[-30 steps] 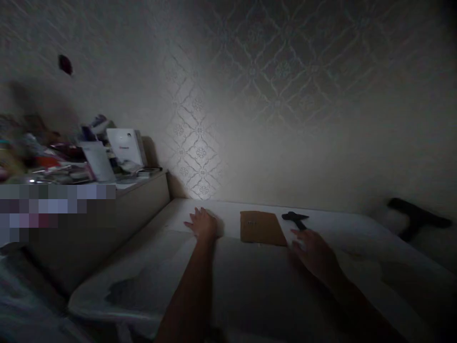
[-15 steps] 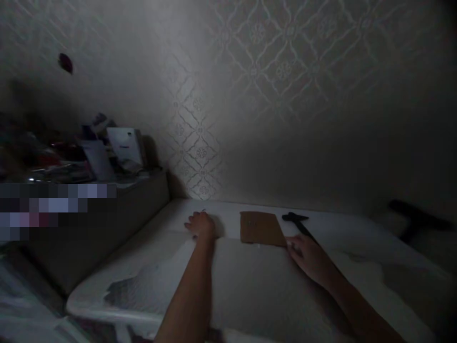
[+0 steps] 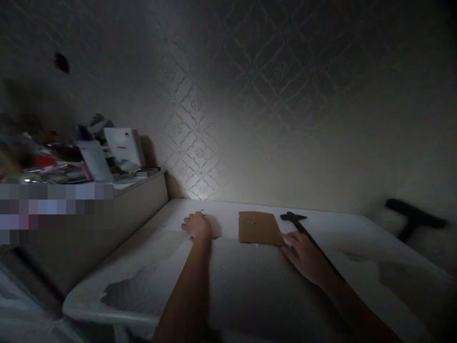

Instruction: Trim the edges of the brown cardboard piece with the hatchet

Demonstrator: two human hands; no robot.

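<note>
A flat brown piece of cardboard [image 3: 262, 231] lies near the far side of the white table. Several small metal bits [image 3: 250, 223], too small to name, sit on its left half. My right hand [image 3: 303, 255] pinches the cardboard's lower right corner between thumb and fingers. Just behind that hand lies a black hammer [image 3: 293, 216], its handle running partly under my forearm. Left of the cardboard, my left hand [image 3: 197, 225] rests on the tabletop with fingers bent and apart. A thin dark tip [image 3: 202, 210] shows beyond it; the rest is hidden.
A cabinet [image 3: 143, 200] on the left bears a white box [image 3: 123, 145], a pale tube [image 3: 95, 161] and assorted clutter. A dark T-shaped object [image 3: 414, 216] stands past the table's right edge. Patterned wallpaper [image 3: 200, 152] rises behind the white table [image 3: 178, 207].
The lighting on the wall has shifted, and the view has moved slightly. My right fingers sit slightly further over the cardboard's corner. My left hand stays at almost the same spot.
</note>
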